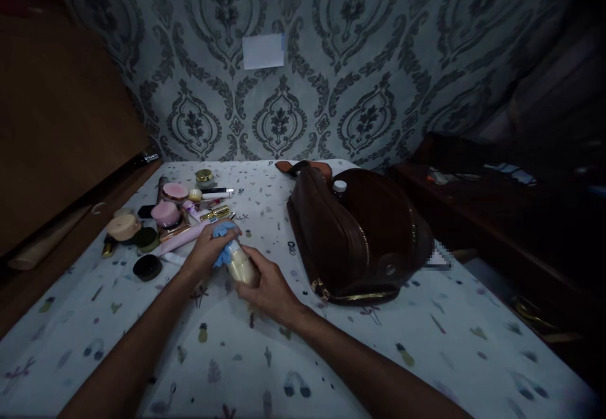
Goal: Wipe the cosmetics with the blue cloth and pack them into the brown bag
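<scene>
My right hand is wrapped round a pale cream-coloured bottle, tilted over the table. My left hand is closed on a crumpled blue cloth, which presses against the bottle's upper end. Just beyond my left hand lie several cosmetics, among them a pink round jar, a long pink tube and a gold-coloured tube. To the right stands a dark brown bag, unzipped, with a white-capped bottle showing in its opening.
A patterned white cloth covers the table. Near the left edge sit a black round lid and a beige round jar. A brown wooden panel rises on the left, and a patterned wall stands behind. Dark furniture is on the right.
</scene>
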`<move>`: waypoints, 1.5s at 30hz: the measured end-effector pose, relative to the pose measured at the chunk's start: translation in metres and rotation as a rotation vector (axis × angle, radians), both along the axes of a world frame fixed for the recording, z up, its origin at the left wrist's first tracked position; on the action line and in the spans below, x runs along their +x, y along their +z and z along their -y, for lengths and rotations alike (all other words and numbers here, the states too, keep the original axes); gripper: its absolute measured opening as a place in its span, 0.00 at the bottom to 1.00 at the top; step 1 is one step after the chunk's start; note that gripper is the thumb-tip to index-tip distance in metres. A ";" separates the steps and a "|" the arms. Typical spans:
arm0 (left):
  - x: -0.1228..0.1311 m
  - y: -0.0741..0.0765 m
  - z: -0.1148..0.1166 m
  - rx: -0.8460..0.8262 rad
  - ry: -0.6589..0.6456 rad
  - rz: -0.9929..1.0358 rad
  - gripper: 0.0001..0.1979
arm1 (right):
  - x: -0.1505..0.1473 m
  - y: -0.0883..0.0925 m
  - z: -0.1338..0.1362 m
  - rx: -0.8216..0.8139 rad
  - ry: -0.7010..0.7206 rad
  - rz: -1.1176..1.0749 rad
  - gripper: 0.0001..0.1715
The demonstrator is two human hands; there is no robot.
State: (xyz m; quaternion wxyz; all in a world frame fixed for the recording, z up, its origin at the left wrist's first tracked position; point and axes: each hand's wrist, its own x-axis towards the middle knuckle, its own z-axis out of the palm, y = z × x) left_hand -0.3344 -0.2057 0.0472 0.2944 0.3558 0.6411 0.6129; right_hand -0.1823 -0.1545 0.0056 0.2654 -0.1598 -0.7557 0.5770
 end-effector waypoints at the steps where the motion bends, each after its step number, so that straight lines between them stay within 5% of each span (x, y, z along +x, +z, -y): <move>1: -0.001 0.001 0.001 -0.009 -0.027 -0.045 0.11 | 0.001 0.000 0.001 0.087 -0.006 0.000 0.35; 7: -0.008 0.009 0.005 -0.058 -0.151 -0.062 0.11 | 0.007 0.002 0.004 0.470 -0.002 0.125 0.37; 12: -0.009 0.009 0.006 -0.111 -0.205 0.236 0.13 | 0.007 0.001 0.004 0.495 0.020 0.095 0.38; 17: 0.000 0.003 0.003 -0.044 -0.110 0.455 0.15 | 0.006 0.004 0.001 0.113 0.024 -0.065 0.37; 24: 0.009 -0.001 0.001 0.021 -0.056 0.451 0.25 | 0.003 0.015 0.001 -0.633 0.165 -0.175 0.34; 28: 0.006 -0.005 0.001 0.112 -0.050 0.267 0.30 | 0.003 0.019 -0.004 -0.923 0.186 -0.177 0.24; 33: -0.001 -0.001 0.008 0.279 -0.091 -0.118 0.30 | 0.006 0.018 -0.015 -1.220 0.399 -0.087 0.20; 38: 0.003 0.009 0.015 0.251 -0.195 -0.387 0.17 | 0.005 0.009 -0.022 -1.352 0.527 -0.067 0.20; 45: 0.017 0.009 0.008 0.163 -0.026 -0.467 0.11 | 0.003 0.007 -0.016 -1.229 0.483 -0.087 0.19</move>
